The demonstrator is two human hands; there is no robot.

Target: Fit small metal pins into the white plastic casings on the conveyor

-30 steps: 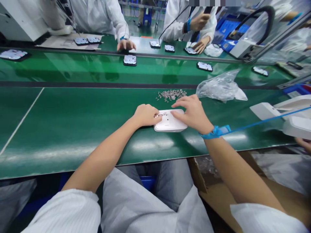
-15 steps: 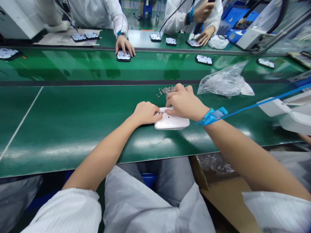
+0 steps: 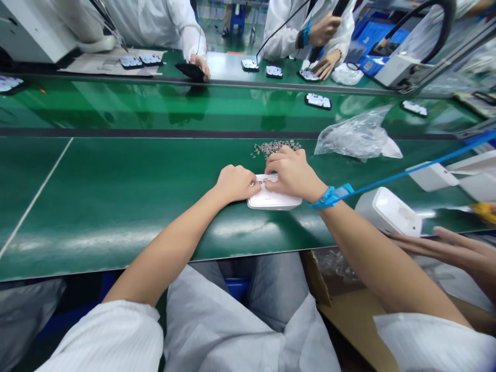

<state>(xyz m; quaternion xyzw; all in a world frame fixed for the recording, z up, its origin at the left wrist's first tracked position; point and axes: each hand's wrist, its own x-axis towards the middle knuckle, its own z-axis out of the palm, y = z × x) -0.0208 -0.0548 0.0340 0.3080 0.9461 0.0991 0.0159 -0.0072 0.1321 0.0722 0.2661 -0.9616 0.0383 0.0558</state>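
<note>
factory assembly line | green conveyor belt | white-coated workers

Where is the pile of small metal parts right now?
The pile of small metal parts lies on the green belt just beyond the right hand, left of the clear plastic bag.

A white casing lies under the fingers; screws just behind them, a plastic bag to their right.

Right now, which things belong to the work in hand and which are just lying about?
In hand: left hand, right hand, white plastic housing, pile of small metal parts.
Lying about: clear plastic bag, second white housing, far-side black trays.
</note>
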